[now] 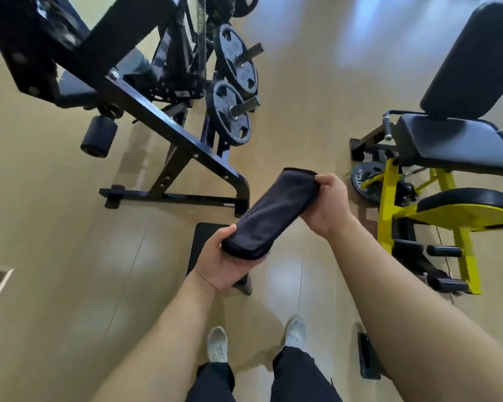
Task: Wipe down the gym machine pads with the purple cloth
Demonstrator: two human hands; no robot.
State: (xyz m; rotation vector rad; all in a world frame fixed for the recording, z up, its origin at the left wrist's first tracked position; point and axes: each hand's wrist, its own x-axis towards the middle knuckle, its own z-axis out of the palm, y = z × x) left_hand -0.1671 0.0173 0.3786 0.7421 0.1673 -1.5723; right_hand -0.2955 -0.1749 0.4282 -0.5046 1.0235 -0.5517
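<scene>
The purple cloth (270,213), dark enough here to look almost black, is folded into a long pad and held in the air between both hands, above the floor (55,256) and touching no machine. The left hand (227,262) has its grip clamped on the near end, thumb over the top and fingers curled beneath, so that end lies cradled in the palm. The right hand (328,204) has its grip pinched shut on the far end, thumb and fingertips closing on the hemmed edge. Held by both ends, the cloth stays flat and taut, which looks like squaring up the fold to give a clean, firm wiping face before any pad is touched; that is a judgement from the hold, not something shown. Beyond the right grip and off to its right stands the yellow machine (389,204), with its seat pad (453,143) and back pad (476,62) well apart from the cloth. Beyond the left grip and to its left is the black machine (163,123), carrying weight plates (233,91) and a roller pad (99,136). Directly under the left grip a dark flat pad (199,245) shows partly, the hand hiding the rest. Wiping seems not yet begun on anything in view, so the next move probably calls for freeing one hand and carrying the cloth to the nearest pad.
</scene>
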